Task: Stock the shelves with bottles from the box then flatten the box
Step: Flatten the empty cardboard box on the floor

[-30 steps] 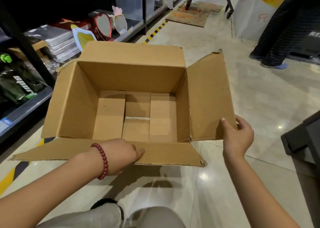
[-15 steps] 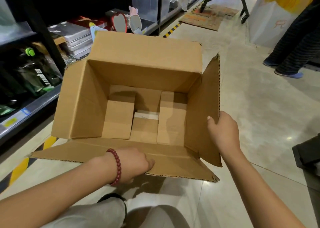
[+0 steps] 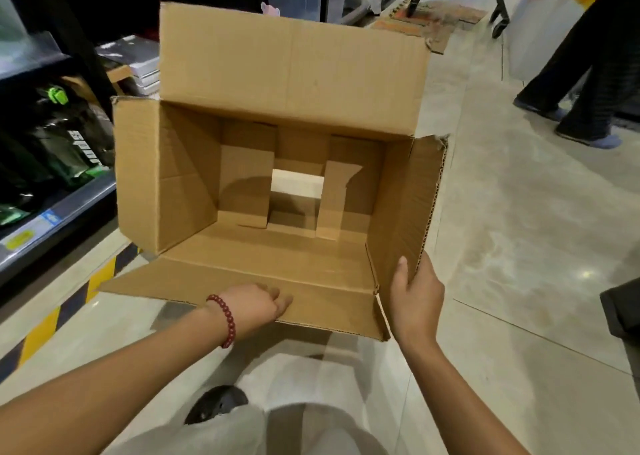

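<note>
Down by the person's knees, pale trousers and one dark shoe (image 3: 216, 404) show above the glossy beige tiled floor (image 3: 519, 281). Just beyond them both bare arms reach forward to the brown corrugated cardboard box (image 3: 194, 191), which is held up off the floor and tipped so its open mouth faces the person. The left hand (image 3: 254, 304), with a dark red bead bracelet (image 3: 225, 319) on its wrist, grips the near flap at its edge: the knuckles lie on top and the fingers curl under the cardboard, out of sight. The right hand (image 3: 417, 297) pinches the right-hand flap near its lower corner, thumb on the inner face and fingers wrapped round the outer side. That flap stands almost upright, its fluted edge showing.

Inside, the box holds nothing. Its bottom flaps have parted, leaving a square gap in the middle through which pale floor shows. The left flap stands out to the side and the far flap rises tall behind the opening.

Past the box on the left runs a dark metal shelf unit (image 3: 59, 212) carrying black and green packets (image 3: 65, 143), with a yellow and black striped line (image 3: 52, 319) on the floor along its foot. Further off lie flattened cardboard sheets (image 3: 433, 22), and at the far right another person's dark trouser legs (image 3: 585, 84) stand beside a white bag (image 3: 540, 32).
</note>
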Demonstrator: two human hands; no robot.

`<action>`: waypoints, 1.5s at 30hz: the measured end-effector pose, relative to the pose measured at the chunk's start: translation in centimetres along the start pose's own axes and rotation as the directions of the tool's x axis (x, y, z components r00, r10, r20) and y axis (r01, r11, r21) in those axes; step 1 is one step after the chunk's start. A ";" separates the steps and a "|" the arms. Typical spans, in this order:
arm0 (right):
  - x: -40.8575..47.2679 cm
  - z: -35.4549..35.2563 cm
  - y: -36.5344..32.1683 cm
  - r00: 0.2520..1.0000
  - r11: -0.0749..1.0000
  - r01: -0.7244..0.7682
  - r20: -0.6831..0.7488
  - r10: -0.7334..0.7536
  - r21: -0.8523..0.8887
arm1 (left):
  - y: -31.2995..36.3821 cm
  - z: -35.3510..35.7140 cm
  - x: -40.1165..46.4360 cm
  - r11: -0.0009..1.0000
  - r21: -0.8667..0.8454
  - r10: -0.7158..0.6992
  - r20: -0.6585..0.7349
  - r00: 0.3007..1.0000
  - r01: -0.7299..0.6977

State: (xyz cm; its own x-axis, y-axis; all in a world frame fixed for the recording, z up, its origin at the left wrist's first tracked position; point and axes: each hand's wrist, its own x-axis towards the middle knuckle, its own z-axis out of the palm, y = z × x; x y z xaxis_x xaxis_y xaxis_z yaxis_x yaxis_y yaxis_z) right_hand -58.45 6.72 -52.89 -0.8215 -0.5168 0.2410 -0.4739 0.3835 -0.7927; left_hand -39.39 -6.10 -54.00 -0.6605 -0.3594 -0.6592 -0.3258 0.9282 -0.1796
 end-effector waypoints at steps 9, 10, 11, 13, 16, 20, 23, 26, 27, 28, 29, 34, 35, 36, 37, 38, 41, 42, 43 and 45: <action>-0.5 4.9 1.5 0.948 0.995 -0.087 0.311 0.069 0.045 | -2.6 3.5 2.8 0.970 -0.136 -0.207 -0.035 0.978 0.201; -0.9 5.3 1.6 0.929 0.994 -0.103 0.360 0.081 0.041 | -2.8 3.4 2.2 0.965 -0.164 -0.216 -0.070 0.974 0.202; -1.1 5.5 1.5 0.915 0.993 -0.113 0.392 0.089 0.039 | -3.3 3.2 1.4 0.961 -0.196 -0.220 -0.123 0.968 0.194; -1.1 5.7 1.0 0.918 0.993 -0.113 0.386 0.088 0.042 | -4.5 2.1 -0.9 0.947 -0.279 -0.260 -0.368 0.893 0.160; -1.0 5.4 0.0 0.956 0.997 -0.081 0.283 0.078 -0.001 | -6.6 -0.5 -4.4 0.953 -0.298 -0.294 -0.873 0.389 0.052; -1.4 4.7 -0.7 0.941 0.993 -0.057 0.327 0.089 -0.107 | -8.4 -4.6 -7.3 0.924 -0.335 -0.347 -0.937 0.037 0.186; -1.5 4.3 -1.1 0.932 0.989 -0.093 0.340 0.126 -0.114 | -9.3 -7.7 -8.2 0.911 -0.346 -0.383 -0.913 0.144 0.225; -2.0 3.8 -1.3 0.941 0.986 -0.124 0.301 0.152 -0.111 | -9.9 -10.4 -8.0 0.917 -0.304 -0.365 -0.899 0.243 0.257; -2.2 3.6 -1.1 0.939 0.983 -0.124 0.304 0.160 -0.133 | -10.0 -11.2 -7.8 0.916 -0.292 -0.365 -0.892 0.267 0.277; -2.4 3.4 -0.8 0.932 0.980 -0.120 0.323 0.167 -0.160 | -10.1 -11.9 -7.4 0.911 -0.282 -0.369 -0.883 0.291 0.301; -2.6 3.2 -0.4 0.919 0.977 -0.113 0.354 0.172 -0.182 | -10.2 -12.5 -7.0 0.905 -0.271 -0.376 -0.871 0.316 0.328; -3.0 2.3 1.7 0.820 0.958 -0.103 0.521 0.235 -0.269 | -10.2 -13.7 -5.3 0.869 -0.242 -0.450 -0.749 0.486 0.432; -3.0 2.0 2.1 0.809 0.958 -0.106 0.536 0.240 -0.268 | -10.0 -13.6 -5.0 0.879 -0.243 -0.448 -0.715 0.537 0.410; -3.0 1.8 2.3 0.803 0.960 -0.103 0.549 0.234 -0.259 | -9.8 -13.4 -4.8 0.893 -0.248 -0.435 -0.684 0.585 0.375; -3.0 1.5 2.6 0.799 0.966 -0.096 0.560 0.219 -0.241 | -9.5 -13.0 -4.8 0.904 -0.260 -0.423 -0.654 0.627 0.338; -3.0 1.2 2.8 0.802 0.973 -0.089 0.563 0.198 -0.215 | -9.3 -12.6 -4.9 0.910 -0.280 -0.415 -0.630 0.657 0.306; -2.8 -0.2 3.4 0.844 0.990 -0.072 0.522 0.127 -0.123 | -8.5 -11.2 -5.8 0.910 -0.328 -0.410 -0.604 0.683 0.255; -2.7 -0.8 3.5 0.855 0.993 -0.061 0.508 0.103 -0.099 | -8.3 -10.8 -6.2 0.911 -0.322 -0.408 -0.598 0.690 0.260; -2.5 -1.4 3.7 0.865 0.996 -0.051 0.495 0.078 -0.067 | -8.1 -10.3 -6.5 0.912 -0.310 -0.406 -0.589 0.699 0.269; -1.9 -3.0 3.7 0.881 0.999 -0.035 0.473 0.023 0.015 | -7.7 -9.1 -6.8 0.913 -0.298 -0.403 -0.568 0.718 0.278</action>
State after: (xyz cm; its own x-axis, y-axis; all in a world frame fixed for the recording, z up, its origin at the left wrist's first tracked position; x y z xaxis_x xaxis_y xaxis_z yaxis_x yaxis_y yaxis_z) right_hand -59.57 11.42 -54.67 -0.5845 -0.8083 -0.0711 -0.4404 0.3896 -0.8089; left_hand -38.54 -11.67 -41.49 -0.7267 -0.6868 0.0139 -0.6824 0.7194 -0.1297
